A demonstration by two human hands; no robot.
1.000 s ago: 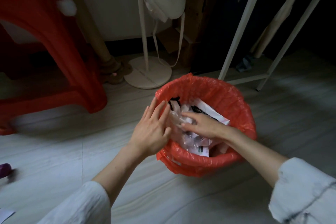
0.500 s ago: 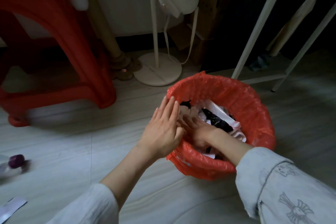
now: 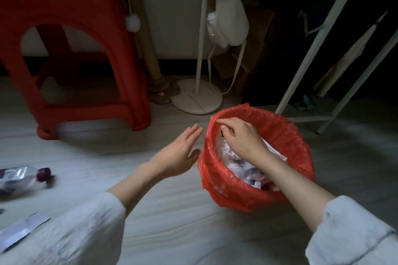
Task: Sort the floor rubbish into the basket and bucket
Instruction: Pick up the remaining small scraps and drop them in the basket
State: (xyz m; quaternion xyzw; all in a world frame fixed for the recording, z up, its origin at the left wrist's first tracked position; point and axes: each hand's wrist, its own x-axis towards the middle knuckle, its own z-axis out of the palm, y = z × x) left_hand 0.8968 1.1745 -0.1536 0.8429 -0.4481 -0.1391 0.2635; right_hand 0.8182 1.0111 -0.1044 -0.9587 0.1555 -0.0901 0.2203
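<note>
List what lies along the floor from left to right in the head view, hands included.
Plastic bottle → left hand, open above the floor → right hand, fingers curled at the bin's far-left rim → red-lined bin holding white wrappers.

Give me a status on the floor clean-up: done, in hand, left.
Done: white wrappers already fill the red-bagged bin. In hand: nothing visibly; the right hand hangs curled over the bin, the left hand is open beside it. Left: a clear plastic bottle with a purple cap and a flat white packet lie on the floor.
</note>
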